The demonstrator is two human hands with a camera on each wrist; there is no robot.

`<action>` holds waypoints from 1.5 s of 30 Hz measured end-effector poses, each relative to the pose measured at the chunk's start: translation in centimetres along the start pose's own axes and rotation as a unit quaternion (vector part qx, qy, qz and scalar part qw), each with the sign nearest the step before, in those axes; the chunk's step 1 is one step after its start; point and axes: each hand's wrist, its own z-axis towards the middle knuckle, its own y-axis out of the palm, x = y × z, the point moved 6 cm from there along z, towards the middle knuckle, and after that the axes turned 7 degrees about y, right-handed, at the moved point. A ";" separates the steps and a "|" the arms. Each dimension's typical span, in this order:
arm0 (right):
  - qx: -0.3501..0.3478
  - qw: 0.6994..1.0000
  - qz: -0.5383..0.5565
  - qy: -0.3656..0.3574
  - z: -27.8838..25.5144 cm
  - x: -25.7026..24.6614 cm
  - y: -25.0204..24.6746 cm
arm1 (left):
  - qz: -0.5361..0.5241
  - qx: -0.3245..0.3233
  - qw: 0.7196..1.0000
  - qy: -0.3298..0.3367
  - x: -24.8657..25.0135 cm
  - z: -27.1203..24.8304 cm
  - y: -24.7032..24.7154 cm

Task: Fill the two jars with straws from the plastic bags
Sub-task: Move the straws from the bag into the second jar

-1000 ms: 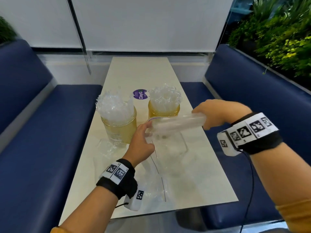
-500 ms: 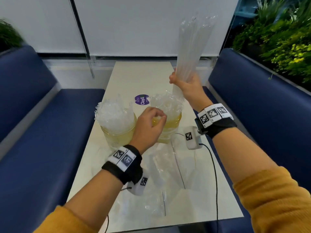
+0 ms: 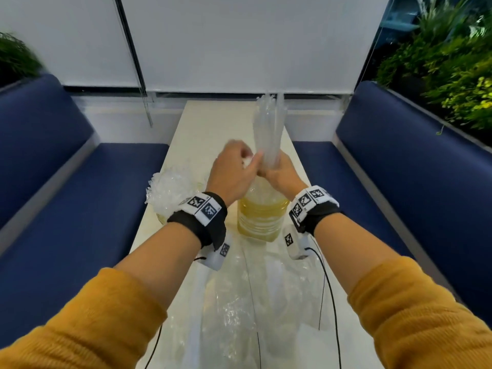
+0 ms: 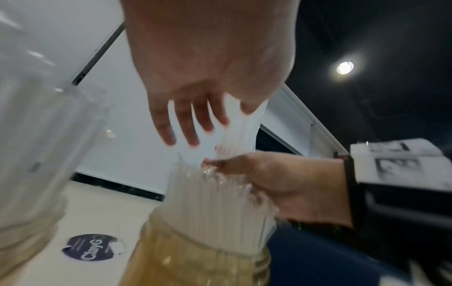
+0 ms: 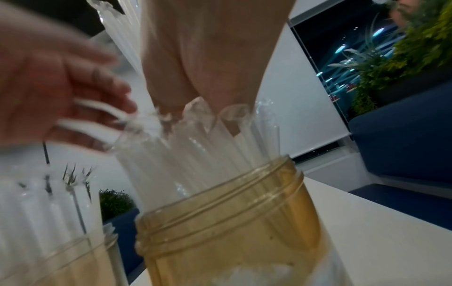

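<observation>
In the head view my right hand [image 3: 277, 169] grips a bundle of clear straws [image 3: 269, 129] upright, its lower end over the mouth of the right amber jar [image 3: 261, 217]. The right wrist view shows that jar [image 5: 232, 222] packed with straws [image 5: 195, 151], and the bundle [image 5: 122, 29] rising above my fist. My left hand [image 3: 239, 161] is beside the bundle, its fingers [image 4: 190, 123] spread and fairly straight, touching the tops of the jar's straws [image 4: 215, 203]. The left jar [image 3: 162, 217], mostly hidden by my left wrist, is full of straws [image 3: 170, 193].
Empty clear plastic bags [image 3: 239, 302] lie crumpled on the pale table [image 3: 202, 123] in front of the jars, with thin black wrist cables [image 3: 330, 288] trailing over them. A purple round sticker [image 4: 90, 247] lies behind the jars. Blue benches [image 3: 66, 209] flank the table.
My right hand has brought the raised bundle down onto the right jar's mouth. My left hand has risen from the jar's front to the straw tops beside the bundle.
</observation>
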 end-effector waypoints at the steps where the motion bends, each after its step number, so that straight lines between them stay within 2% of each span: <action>1: 0.001 1.000 -0.005 0.001 0.0 0.0 0.4 | -0.030 0.067 0.997 0.011 1.1 0.9 -1.1; 3: 0.001 1.000 0.006 0.005 -0.1 0.0 0.6 | -0.074 0.140 0.984 0.086 3.8 3.0 -2.4; 4: -0.002 1.000 0.007 0.004 -0.4 0.0 0.5 | -0.070 0.138 0.981 0.121 5.2 4.2 -2.6; 5: 0.001 1.000 0.005 0.000 -0.5 0.1 0.4 | -0.053 0.114 0.982 0.143 6.3 5.5 -2.5; 8: 0.015 1.000 0.012 -0.002 -0.6 0.6 0.0 | 0.049 -0.040 0.988 0.142 7.6 9.0 -0.2; 10: 0.032 0.999 0.001 0.009 -0.4 0.5 -0.1 | 0.085 -0.090 0.980 0.158 8.0 9.8 1.1; 14: 0.064 0.998 -0.009 0.023 -0.3 0.2 -0.2 | 0.149 -0.116 0.960 0.207 7.5 9.5 2.4; 17: 0.082 0.996 -0.043 -0.011 -0.5 -0.4 -0.1 | 0.136 -0.097 0.957 0.237 7.2 9.1 3.0; 19: 0.076 0.996 -0.049 -0.024 -0.5 -0.4 0.1 | 0.102 -0.088 0.966 0.220 7.1 9.0 3.1; 21: 0.068 0.997 -0.046 0.001 -0.4 0.0 0.0 | 0.073 -0.089 0.976 0.182 6.8 8.8 3.0; 23: 0.072 0.996 -0.050 0.011 -0.3 0.3 -0.2 | 0.092 -0.086 0.975 0.183 6.6 8.3 3.1; 26: 0.097 0.994 -0.025 -0.042 -0.7 -1.2 -0.7 | 0.127 -0.104 0.965 0.203 6.0 7.3 3.5; 29: 0.085 0.992 -0.016 -0.088 -1.3 -2.5 -1.1 | 0.131 -0.108 0.963 0.209 5.4 6.7 3.4; 31: 0.073 0.989 -0.041 -0.120 -1.8 -2.5 -1.4 | 0.133 -0.116 0.965 0.194 5.0 6.5 3.4; 34: 0.081 0.973 -0.163 -0.139 -2.6 -1.4 -1.8 | 0.139 -0.142 0.964 0.179 4.5 6.2 4.0; 37: 0.136 0.961 -0.217 -0.106 -3.5 0.7 -2.7 | 0.151 -0.150 0.961 0.175 4.4 5.5 4.8; 39: 0.107 0.967 -0.223 -0.058 -4.1 2.5 -2.6 | 0.183 -0.163 0.957 0.154 4.3 5.5 5.3; 42: 0.058 0.963 -0.258 -0.045 -4.9 3.8 -2.1 | 0.191 -0.186 0.953 0.143 4.6 6.3 5.5; 45: 0.046 0.984 -0.160 -0.068 -4.9 2.5 -2.4 | 0.202 -0.219 0.942 0.152 4.3 5.7 6.4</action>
